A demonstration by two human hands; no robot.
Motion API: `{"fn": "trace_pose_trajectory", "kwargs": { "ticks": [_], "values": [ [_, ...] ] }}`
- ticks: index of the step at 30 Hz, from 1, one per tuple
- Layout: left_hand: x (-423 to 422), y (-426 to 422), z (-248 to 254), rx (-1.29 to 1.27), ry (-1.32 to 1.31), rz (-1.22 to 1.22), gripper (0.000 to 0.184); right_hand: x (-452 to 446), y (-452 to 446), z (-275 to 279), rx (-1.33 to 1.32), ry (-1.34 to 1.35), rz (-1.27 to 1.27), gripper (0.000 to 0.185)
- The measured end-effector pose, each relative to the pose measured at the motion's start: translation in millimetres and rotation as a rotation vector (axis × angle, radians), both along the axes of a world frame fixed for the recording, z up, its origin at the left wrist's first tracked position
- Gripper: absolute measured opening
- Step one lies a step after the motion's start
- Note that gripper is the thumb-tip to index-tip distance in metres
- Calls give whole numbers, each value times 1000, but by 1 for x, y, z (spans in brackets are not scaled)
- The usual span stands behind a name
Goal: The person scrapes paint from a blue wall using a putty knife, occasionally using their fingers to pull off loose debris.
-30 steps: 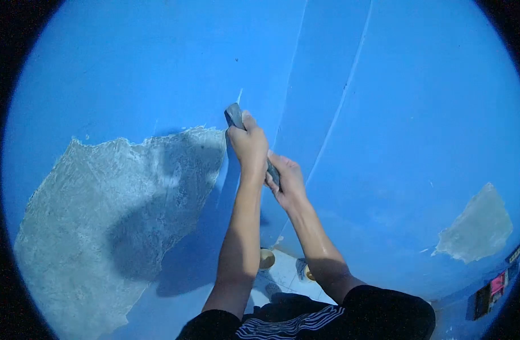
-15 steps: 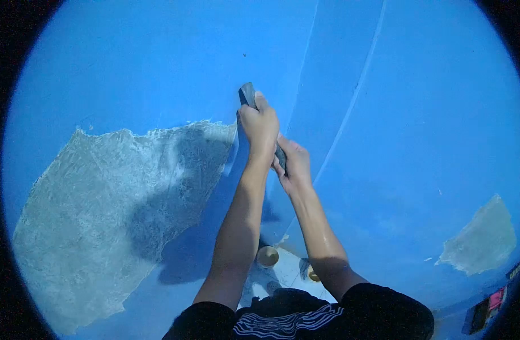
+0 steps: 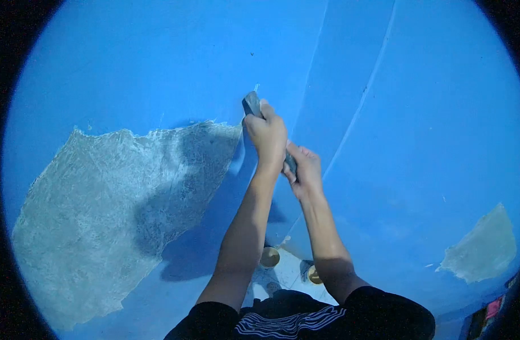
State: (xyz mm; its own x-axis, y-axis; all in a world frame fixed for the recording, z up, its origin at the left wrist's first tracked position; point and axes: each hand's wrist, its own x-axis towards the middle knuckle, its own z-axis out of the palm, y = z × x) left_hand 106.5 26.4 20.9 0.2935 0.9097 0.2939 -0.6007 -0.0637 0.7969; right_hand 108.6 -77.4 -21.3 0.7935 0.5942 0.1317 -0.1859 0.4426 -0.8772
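- Dark tool gripped high by closed left hand, beside large grey patch.
- Lower end clasped by curled right hand, farther from patch.

A blue wall fills the view, pale lines running down it. Over on the left, a big ragged gray patch; low on the right, a smaller gray patch. Down below, there's pale tiled floor. Light falls unevenly, a dark shadow crossing the big patch's edge.
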Motion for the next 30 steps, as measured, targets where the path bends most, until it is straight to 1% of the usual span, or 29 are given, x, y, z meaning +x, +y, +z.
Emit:
{"fn": "trace_pose_trajectory", "kwargs": {
  "ticks": [2,3,5,6,8,9,11,15,17,18,20,21,23,24,26,27,28,29,30],
  "values": [
    [36,11,-13,115,19,474,36,14,0,2,12,-66,19,33],
    [22,5,-12,113,27,468,36,7,-3,-1,8,-58,15,33],
    [-20,-9,0,-99,-22,-32,36,-12,-7,-3,-33,-34,-9,33],
    [-15,-5,3,-101,-22,-28,36,-8,-4,1,-35,-35,-6,33],
    [1,5,9,62,12,81,36,-1,4,9,44,-12,-6,33],
    [0,3,11,60,9,88,36,-1,4,10,42,-15,1,33],
    [-4,-1,10,7,-41,22,37,-6,1,7,73,-22,-20,32],
    [-1,9,1,25,16,25,37,-6,5,0,-1,13,-35,31],
    [22,16,5,21,17,175,36,7,9,8,84,-33,-15,31],
    [12,11,5,21,20,177,36,2,7,5,84,-30,-13,31],
    [-17,-6,5,-36,38,33,36,-12,0,-3,44,13,-10,31],
    [-15,-3,6,-35,36,36,36,-10,2,-1,45,11,-7,31],
    [-4,8,7,196,103,187,34,-4,11,4,19,39,-69,31],
    [-1,8,12,192,108,186,34,-2,11,6,14,43,-69,31],
    [4,2,27,74,68,120,35,4,8,14,113,-21,-15,32],
    [-1,-1,17,72,70,116,35,-4,3,8,111,-19,-19,32],
    [-11,-4,3,33,41,106,35,-15,-2,-1,51,-12,-36,32],
    [-16,-4,-3,-5,9,98,36,-21,-4,-4,-7,-8,-51,32],
    [-16,-3,0,-1,7,97,36,-20,-1,0,-3,-9,-52,32]
  ]
}}
